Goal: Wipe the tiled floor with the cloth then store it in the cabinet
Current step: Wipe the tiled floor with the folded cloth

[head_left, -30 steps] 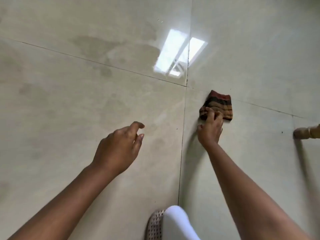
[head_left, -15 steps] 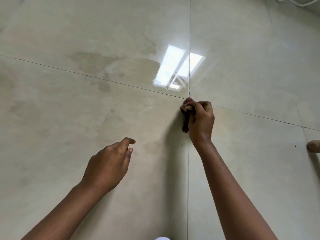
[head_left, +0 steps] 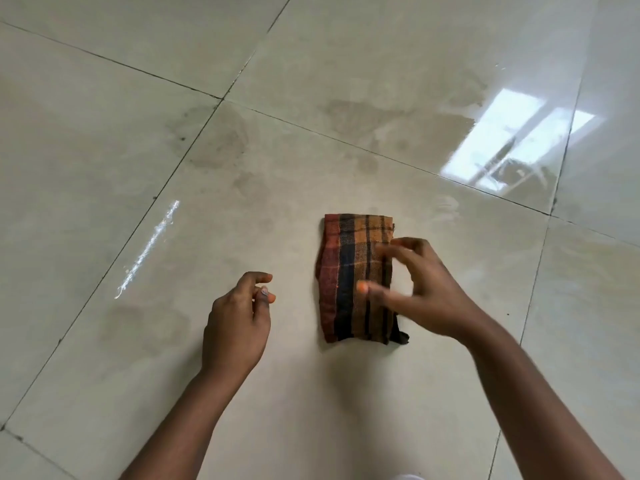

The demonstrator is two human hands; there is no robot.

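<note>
Plaid cotton-like weave, rust, orange and black: the cloth is lying folded into an upright rectangle on the tiled floor, just right of frame centre, with a dark corner poking out at its 5 o'clock end.

Item, right hand: we are holding it over the cloth's right edge, coming in from 5 o'clock. Its fingers are spreading apart and curving loosely, thumb tip over the lower stripes. The hand is motion-blurred, so we cannot tell whether any fingertip is touching the fabric; nothing is pinched or gripped.

Item, left hand: we are keeping it at the cloth's 9 o'clock, apart from it, above bare tile. Its fingers are curling half-closed toward the palm, thumb near the forefinger, holding nothing.

Item, floor: glossy beige tiles with dark grout lines are running diagonally. Dull damp-looking patches are showing at 11 and 12 o'clock of the cloth. A bright window reflection is sitting at 2 o'clock, and a thin streak of glare at 9 o'clock, beyond the left hand.
</note>
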